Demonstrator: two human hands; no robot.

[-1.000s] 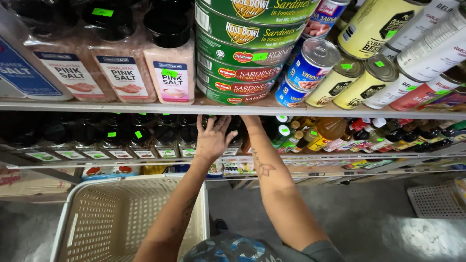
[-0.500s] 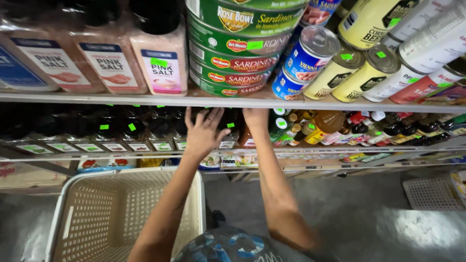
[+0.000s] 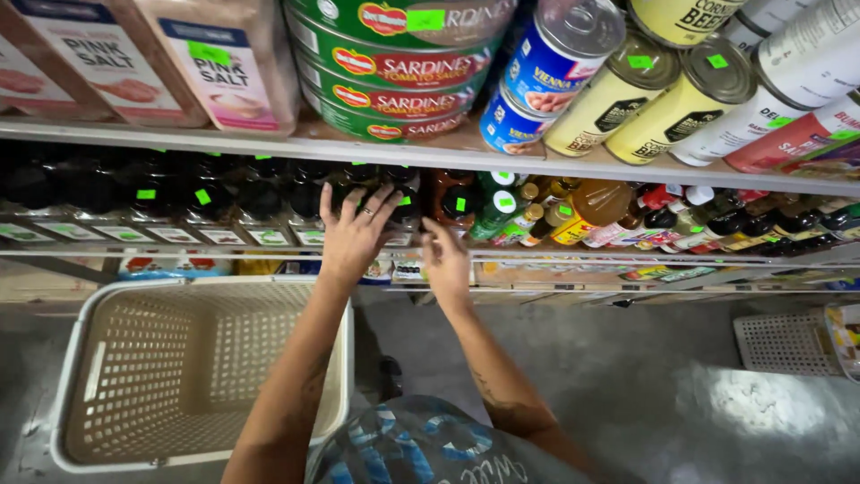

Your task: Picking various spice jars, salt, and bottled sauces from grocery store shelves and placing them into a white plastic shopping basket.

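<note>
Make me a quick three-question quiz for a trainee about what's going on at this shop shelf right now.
1. True or false: the cream basket on the floor holds several cans.
2. Which shelf are the left hand and right hand reaching into?
A. the top shelf with the green oval cans
B. the shelf of dark bottles below it
C. the floor
3. Fill in: the left hand wears a ____ on one finger.

Key:
1. False, it looks empty.
2. B
3. ring
</note>
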